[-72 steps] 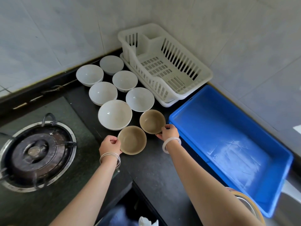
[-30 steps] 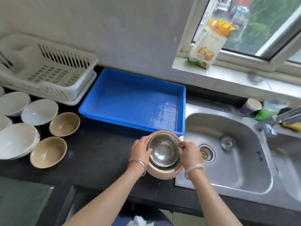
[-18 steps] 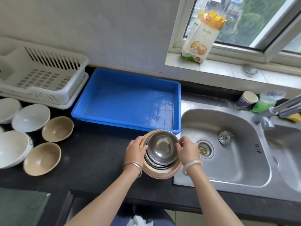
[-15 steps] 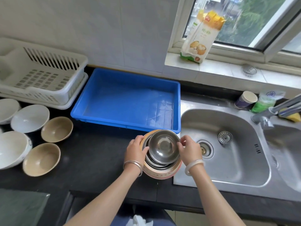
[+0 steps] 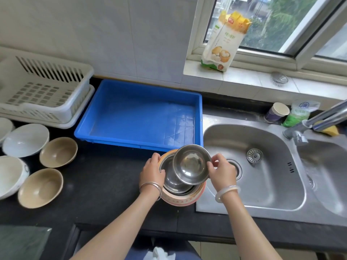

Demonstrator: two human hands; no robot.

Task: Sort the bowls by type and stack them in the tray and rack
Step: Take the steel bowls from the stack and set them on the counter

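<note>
A pink patterned bowl stands on the counter's front edge beside the sink, with steel bowls nested in it. My right hand grips the top steel bowl by its right rim; it is raised and tilted off the stack. My left hand holds the left rim of the pink bowl. Behind them sits the blue tray, holding nothing. The white rack stands at the far left. Two tan bowls and white bowls rest on the left counter.
A steel double sink with a tap lies to the right. A paper cup and a green packet stand behind it. A flour bag leans on the window sill.
The view swung from the bowls by the stove to the sink side. Both hands took hold of the nested stack, and my right hand has lifted the top steel bowl up and to the right.
</note>
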